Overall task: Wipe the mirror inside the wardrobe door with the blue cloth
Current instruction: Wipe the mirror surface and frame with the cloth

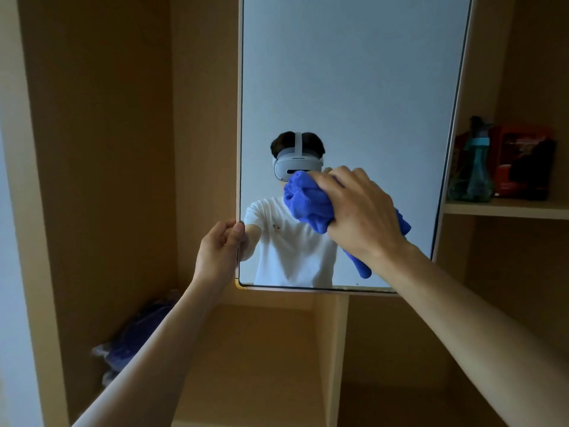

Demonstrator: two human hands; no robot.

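The tall mirror hangs in front of me, framed by a thin dark edge, with pale wall and a person in a white shirt reflected in it. My right hand grips the bunched blue cloth and holds it against the lower middle of the glass. A tail of the cloth hangs below my wrist. My left hand pinches the mirror's left edge near its bottom corner, thumb on the front.
Wooden wardrobe walls surround the mirror. A shelf at the right carries a teal bottle and a red-and-black package. A bluish bundle in plastic lies low in the left compartment. A vertical divider stands below the mirror.
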